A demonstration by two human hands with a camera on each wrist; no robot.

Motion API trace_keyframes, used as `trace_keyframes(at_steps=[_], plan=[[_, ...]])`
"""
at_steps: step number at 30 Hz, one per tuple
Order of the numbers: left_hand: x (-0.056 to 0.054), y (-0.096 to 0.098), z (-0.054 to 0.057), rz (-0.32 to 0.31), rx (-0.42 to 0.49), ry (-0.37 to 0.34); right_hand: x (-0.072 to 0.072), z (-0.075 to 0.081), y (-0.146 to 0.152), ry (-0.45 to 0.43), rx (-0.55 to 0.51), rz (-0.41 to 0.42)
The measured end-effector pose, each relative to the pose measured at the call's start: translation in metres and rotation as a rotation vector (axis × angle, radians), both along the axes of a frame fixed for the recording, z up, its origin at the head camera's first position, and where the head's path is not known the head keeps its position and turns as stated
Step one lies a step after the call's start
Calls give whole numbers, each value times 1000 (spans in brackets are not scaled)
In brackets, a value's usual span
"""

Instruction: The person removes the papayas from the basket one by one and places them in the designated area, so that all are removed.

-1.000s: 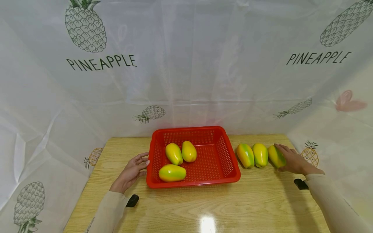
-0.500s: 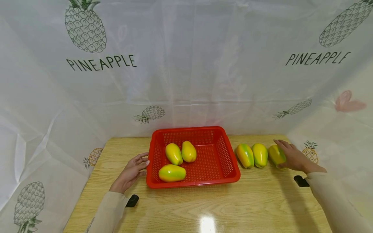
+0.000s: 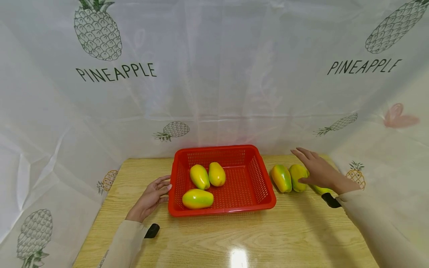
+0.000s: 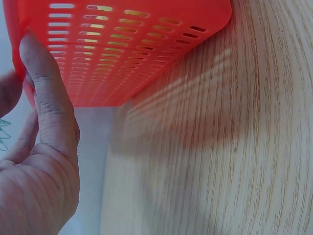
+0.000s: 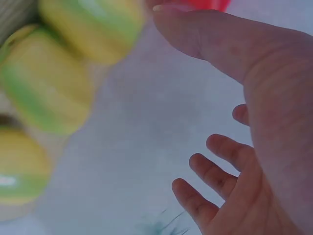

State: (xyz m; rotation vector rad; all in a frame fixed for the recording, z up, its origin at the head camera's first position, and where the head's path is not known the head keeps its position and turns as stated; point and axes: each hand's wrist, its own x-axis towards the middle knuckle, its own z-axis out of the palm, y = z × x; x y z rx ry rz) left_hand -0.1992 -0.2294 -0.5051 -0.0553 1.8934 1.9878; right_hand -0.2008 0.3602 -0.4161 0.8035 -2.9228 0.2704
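Note:
My left hand (image 3: 152,195) holds the left rim of a red plastic basket (image 3: 231,210), its fingers and thumb at the edge in the left wrist view. Inside lie three yellow-green papayas: two upright papayas (image 3: 217,174) side by side and one sideways papaya (image 3: 197,198) near the front wall. Right of the basket, a row of three papayas rests on the table: a striped papaya (image 3: 281,178), a middle papaya (image 3: 296,178) and a partly hidden papaya (image 3: 323,190). Above that row hovers my right hand (image 3: 318,170), fingers spread, holding nothing.
A wooden table (image 3: 214,238) carries everything. White curtain (image 3: 228,93) with pineapple prints encloses it at the back and both sides. The basket stands close to the back curtain.
My right hand has come off the rightmost papaya, risen and moved left over the row. That papaya stays on the table. My left hand and the basket have not moved.

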Motion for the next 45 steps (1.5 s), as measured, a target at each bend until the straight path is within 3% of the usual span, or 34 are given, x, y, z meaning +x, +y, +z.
trace_keyframes(at_steps=[7, 13, 29, 45], plan=[[-1, 0, 0, 2, 2, -7, -6, 17, -51, 31, 5, 103], [0, -1, -1, 1, 7, -4, -13, 21, -94, 22, 10, 169], [0, -1, 0, 6, 6, -6, -41, 1, -184, -182, 78, 200], [0, -1, 0, 9, 15, -4, -73, -33, -233, -346, 133, 192]])
